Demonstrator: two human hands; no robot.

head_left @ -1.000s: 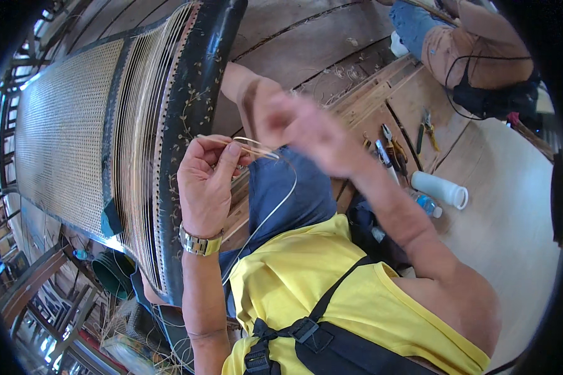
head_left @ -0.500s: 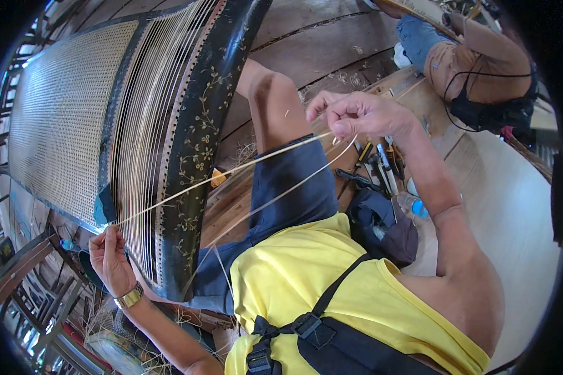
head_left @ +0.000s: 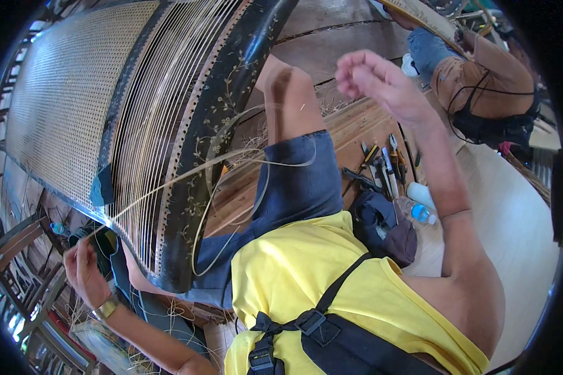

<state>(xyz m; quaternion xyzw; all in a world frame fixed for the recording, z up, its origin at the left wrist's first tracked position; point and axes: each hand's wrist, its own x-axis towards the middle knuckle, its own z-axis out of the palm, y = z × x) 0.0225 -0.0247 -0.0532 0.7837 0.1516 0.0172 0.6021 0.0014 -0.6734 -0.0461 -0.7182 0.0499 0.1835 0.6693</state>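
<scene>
A dark chair frame (head_left: pixel 197 147) with gold floral decoration leans across my lap. Woven cane (head_left: pixel 62 75) fills its left section, and parallel strands (head_left: pixel 159 94) are strung across the narrower section. Below the frame's lower left edge, my left hand (head_left: pixel 87 275) pinches a cane strand. That strand (head_left: pixel 169 184) runs from the edge up across the strung section, its slack falling in loops over my thigh. My right hand (head_left: pixel 378 84) is raised above the wooden boards, apart from the strand, its slightly blurred fingers loosely curled with nothing seen in them.
Pliers (head_left: pixel 393 150) and other hand tools lie on boards beside a dark cloth bag (head_left: pixel 381 231) and a plastic bottle (head_left: pixel 416 210). Another person (head_left: pixel 475 69) sits at the upper right. Wooden chair frames (head_left: pixel 19 256) and cane scraps crowd the lower left.
My right hand has let go of the strand and risen, and the strand has slackened into loops. My left hand has moved down and left, drawing away from the frame's edge.
</scene>
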